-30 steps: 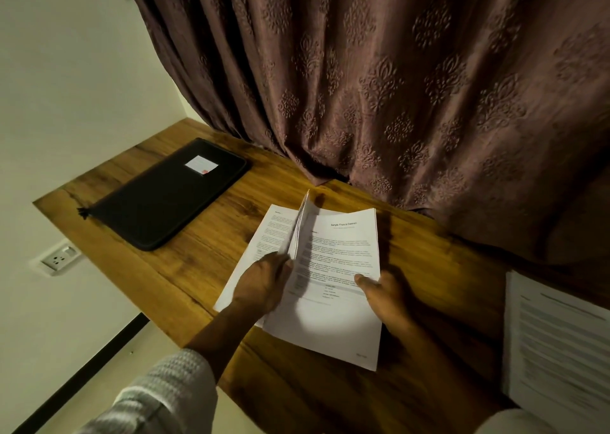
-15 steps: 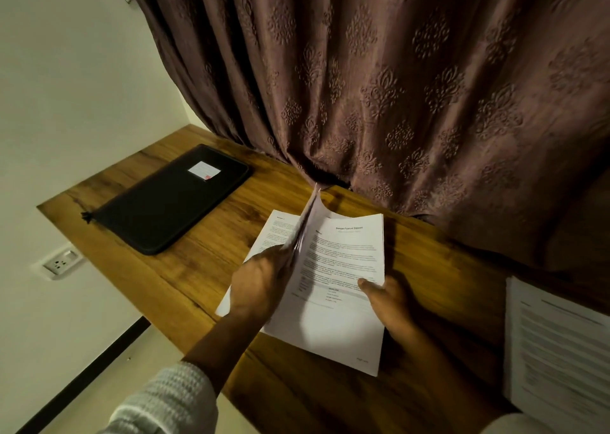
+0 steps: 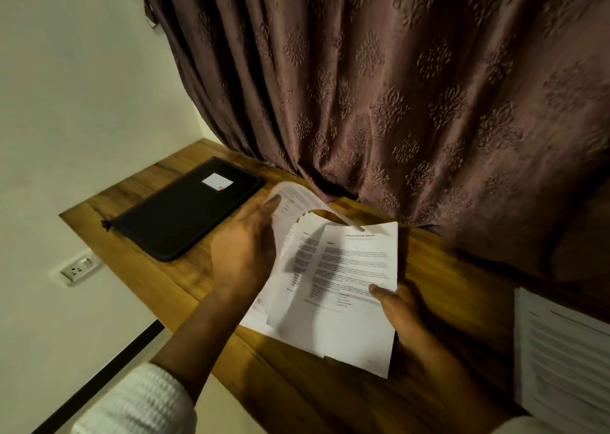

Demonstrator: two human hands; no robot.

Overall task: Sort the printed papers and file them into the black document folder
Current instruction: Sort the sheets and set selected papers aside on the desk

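Observation:
A stack of printed papers (image 3: 350, 268) lies on the wooden desk (image 3: 330, 400) in front of me. My left hand (image 3: 246, 252) holds a lifted sheet (image 3: 297, 196) that curls up and over toward the left, fingertips at its edge. My right hand (image 3: 399, 308) grips the stack's right side, thumb on top of the page. The black document folder (image 3: 185, 215) lies closed at the desk's far left, a white label on its cover.
A second pile of printed sheets (image 3: 561, 361) lies at the desk's right edge. A brown patterned curtain (image 3: 396, 87) hangs behind the desk. A wall socket (image 3: 77, 268) sits below the desk's left end.
My left hand has lifted the top sheet higher and swung it left, toward the folder, baring the page beneath. The right hand has kept its hold.

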